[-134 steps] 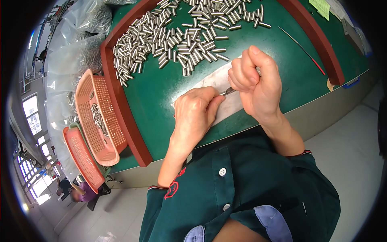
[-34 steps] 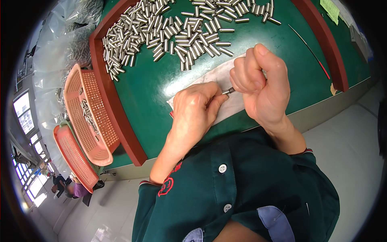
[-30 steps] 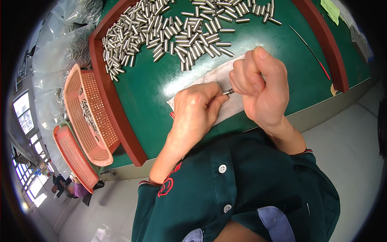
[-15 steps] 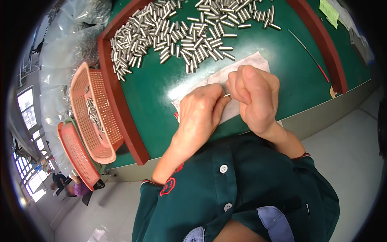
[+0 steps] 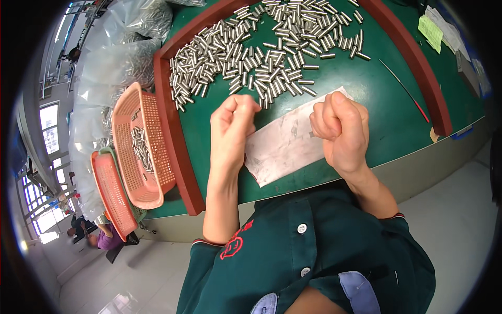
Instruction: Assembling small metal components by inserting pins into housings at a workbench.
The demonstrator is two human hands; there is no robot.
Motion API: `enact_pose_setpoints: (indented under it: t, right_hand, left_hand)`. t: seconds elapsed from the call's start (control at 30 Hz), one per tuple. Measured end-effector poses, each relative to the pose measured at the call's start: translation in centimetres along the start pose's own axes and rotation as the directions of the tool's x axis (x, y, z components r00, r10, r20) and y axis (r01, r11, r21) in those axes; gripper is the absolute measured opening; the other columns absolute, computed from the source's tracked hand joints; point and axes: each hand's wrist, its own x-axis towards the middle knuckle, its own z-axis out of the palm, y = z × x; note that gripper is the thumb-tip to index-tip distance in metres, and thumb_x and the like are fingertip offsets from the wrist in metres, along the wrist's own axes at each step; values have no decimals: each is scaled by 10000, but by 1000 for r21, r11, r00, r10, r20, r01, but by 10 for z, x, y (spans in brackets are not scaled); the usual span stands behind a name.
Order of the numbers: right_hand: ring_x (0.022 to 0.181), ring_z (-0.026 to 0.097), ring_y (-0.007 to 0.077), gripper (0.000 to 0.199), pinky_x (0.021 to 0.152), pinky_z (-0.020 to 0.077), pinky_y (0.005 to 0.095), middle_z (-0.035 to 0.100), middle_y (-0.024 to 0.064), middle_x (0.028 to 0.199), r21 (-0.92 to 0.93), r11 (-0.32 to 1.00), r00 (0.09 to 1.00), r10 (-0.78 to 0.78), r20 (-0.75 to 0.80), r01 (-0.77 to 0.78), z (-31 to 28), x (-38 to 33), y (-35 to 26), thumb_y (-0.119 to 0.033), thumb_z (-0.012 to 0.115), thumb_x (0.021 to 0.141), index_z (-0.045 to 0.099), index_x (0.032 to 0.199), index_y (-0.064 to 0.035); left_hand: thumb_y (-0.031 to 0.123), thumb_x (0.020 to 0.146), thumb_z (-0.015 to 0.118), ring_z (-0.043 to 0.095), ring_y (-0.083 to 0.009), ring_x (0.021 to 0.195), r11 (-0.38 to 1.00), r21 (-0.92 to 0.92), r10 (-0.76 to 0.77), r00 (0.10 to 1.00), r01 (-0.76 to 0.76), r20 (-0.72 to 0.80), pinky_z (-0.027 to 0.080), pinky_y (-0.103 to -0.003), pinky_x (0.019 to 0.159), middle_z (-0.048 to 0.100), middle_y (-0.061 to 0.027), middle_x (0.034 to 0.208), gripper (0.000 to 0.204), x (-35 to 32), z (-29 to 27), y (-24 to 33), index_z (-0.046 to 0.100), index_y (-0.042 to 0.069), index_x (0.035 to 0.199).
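Head view, and it's the only one: the hands just split up. A moment ago the left hand [image 5: 230,125] and right hand [image 5: 344,133] were nearly nose to nose with a metal bit showing between them. Now the left one sits off toward 11 o'clock from there, and the smudged pale strip [image 5: 285,149] between them is mostly uncovered. I read that as a break in the two-handed work on that piece, probably a changeover.

As for grip, the right is a tight fist, contents hidden. The left is curled, but I honestly can't tell if the fingertips meet or have a pin. No pin shows between the hands.

Loose ones are in the big pile of metal pins [image 5: 277,76], spreading from about 11 to 2 o'clock of the left hand. Its closest pins lie right by the left fingertips at 1 o'clock; touching or not, can't say. For the right fist, the pile's at 10 to 12.
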Motion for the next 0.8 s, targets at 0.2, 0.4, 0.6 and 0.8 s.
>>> enact_pose_setpoints:
  t: [0.2, 0.4, 0.6, 0.8]
  right_hand:
    - [402, 150, 58, 401, 387, 141, 238, 239, -26, 432, 33, 999, 1000, 11, -14, -10, -1, 1, 1, -198, 304, 894, 267, 505, -109]
    - [402, 150, 59, 403, 386, 141, 239, 243, -26, 431, 35, 999, 1000, 15, -26, -14, -2, 2, -1, -208, 306, 893, 269, 503, -110]
    - [404, 150, 58, 404, 393, 146, 233, 248, -29, 429, 43, 998, 998, 38, -42, -36, -3, 3, -2, -219, 305, 893, 275, 504, -114]
    - [410, 152, 62, 407, 395, 146, 233, 237, -33, 430, 174, 984, 999, 47, -24, -42, -6, 4, -3, -236, 300, 896, 276, 508, -117]
  left_hand:
    - [193, 695, 673, 339, -99, 422, 630, 773, 261, 958, -73, -122, 296, -279, 420, 365, -21, 458, 240, 18, 13, 0, 562, -19, 674]
    - [72, 719, 650, 293, -20, 486, 666, 734, 302, 948, -136, -99, 234, -192, 425, 329, 55, 512, 112, 8, 16, 5, 582, -17, 726]
    - [68, 640, 688, 467, -205, 443, 637, 709, 130, 949, -303, 289, 381, -299, 437, 489, -103, 539, 143, -24, 32, 3, 581, -2, 705]
    - [40, 641, 684, 452, -193, 441, 659, 710, 102, 965, -247, 242, 365, -298, 440, 475, -85, 529, 122, -23, 32, -3, 580, 8, 696]
